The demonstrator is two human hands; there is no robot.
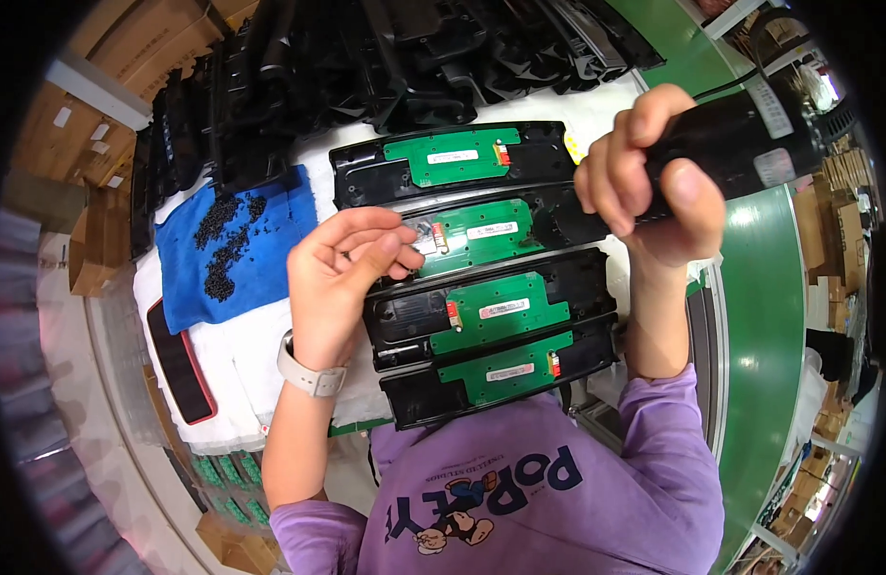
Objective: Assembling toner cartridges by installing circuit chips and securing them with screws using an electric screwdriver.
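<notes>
Here, four black housings with green circuit boards (488, 311) lie side by side on the white bench pad (251, 369), boards up for access; the left hand (340, 278), fingers pinched shut on something too small to tell, hovers at the second one, while the right hand (654, 182) grips a black electric screwdriver (740, 139) above; black screws (223, 244) wait on a blue cloth (271, 240) nearby

Black electric screwdriver (740, 144) upright over, seemingly, green-boarded housings (481, 235)

Right hand (649, 187) covers the black driver's (749, 134) tip; second board's (481, 233) right end hidden behind it.
</notes>
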